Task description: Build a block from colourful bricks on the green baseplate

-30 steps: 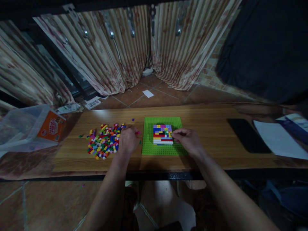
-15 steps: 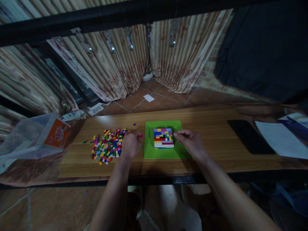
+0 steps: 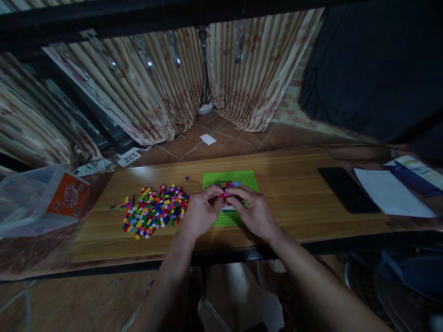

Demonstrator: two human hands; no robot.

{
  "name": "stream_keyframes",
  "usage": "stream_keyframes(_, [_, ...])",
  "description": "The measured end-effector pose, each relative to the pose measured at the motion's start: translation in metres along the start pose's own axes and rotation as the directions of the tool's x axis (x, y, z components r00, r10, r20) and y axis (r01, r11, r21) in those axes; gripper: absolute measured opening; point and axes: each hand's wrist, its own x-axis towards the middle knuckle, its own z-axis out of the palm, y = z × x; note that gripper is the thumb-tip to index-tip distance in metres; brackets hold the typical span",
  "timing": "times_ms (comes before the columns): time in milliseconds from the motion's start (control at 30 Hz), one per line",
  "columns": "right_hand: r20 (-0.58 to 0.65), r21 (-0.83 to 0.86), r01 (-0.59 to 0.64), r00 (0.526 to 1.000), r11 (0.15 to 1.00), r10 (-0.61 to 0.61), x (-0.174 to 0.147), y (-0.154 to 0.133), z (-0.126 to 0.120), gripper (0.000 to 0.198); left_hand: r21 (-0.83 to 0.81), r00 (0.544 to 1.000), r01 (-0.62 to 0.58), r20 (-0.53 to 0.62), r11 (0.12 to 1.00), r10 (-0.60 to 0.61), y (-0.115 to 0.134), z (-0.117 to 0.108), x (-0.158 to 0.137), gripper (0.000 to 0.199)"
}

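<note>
My left hand is closed, its thumb and fingers pinching a small pink brick. My right hand meets it from the other side, thumb and fingertips closed at the same brick. Both hands are over a block of stacked multicoloured bricks, which they largely hide. That block sits on a green studded baseplate. Whether the pink brick touches the stack, I cannot tell. Left of my left hand lies a spread pile of loose coloured bricks.
The wooden table carries a dark flat slab and white paper at the right. One loose purple brick lies behind the pile. A clear plastic tub with an orange label stands at the left.
My left hand has moved right from beside the pile, carrying the pink brick over the stack. My right hand has come left to meet it. The view has shifted slightly.
</note>
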Motion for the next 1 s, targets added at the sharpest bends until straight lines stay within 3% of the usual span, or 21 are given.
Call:
stream_keyframes(267, [-0.095,-0.083,0.013,0.995,0.996,-0.021,-0.001,-0.002,0.000,0.018,-0.181,0.999,0.027,-0.031,0.983,-0.033,-0.001,0.010,0.003,0.011])
stream_keyframes(500, [-0.141,-0.088,0.024,0.989,0.996,-0.036,-0.003,-0.002,-0.001,0.016,-0.225,0.988,0.070,-0.116,0.972,-0.098,0.002,0.019,0.006,0.009])
stream_keyframes(600, [-0.194,0.003,-0.076,0.978,0.997,0.075,-0.001,0.000,-0.003,0.013,-0.217,0.983,0.084,-0.142,0.972,-0.117,0.003,0.020,0.007,0.007])
stream_keyframes(700, [-0.279,0.179,-0.203,0.928,0.963,0.248,0.003,0.003,-0.008,0.009,-0.208,0.979,0.107,-0.148,0.972,-0.140,0.000,0.017,0.006,0.006])
stream_keyframes(800, [-0.282,0.316,-0.252,0.895,0.915,0.344,0.007,0.009,-0.015,0.005,-0.172,0.976,0.136,-0.148,0.976,-0.162,-0.005,0.013,0.005,0.006])
stream_keyframes(933, [-0.222,0.310,-0.316,0.893,0.896,0.392,0.005,0.022,-0.022,0.004,-0.127,0.971,0.160,-0.157,0.979,-0.179,-0.009,0.011,0.005,0.007])
stream_keyframes(1000, [-0.184,0.254,-0.348,0.899,0.903,0.398,0.002,0.029,-0.026,0.014,-0.112,0.969,0.165,-0.164,0.980,-0.182,-0.010,0.011,0.006,0.007])
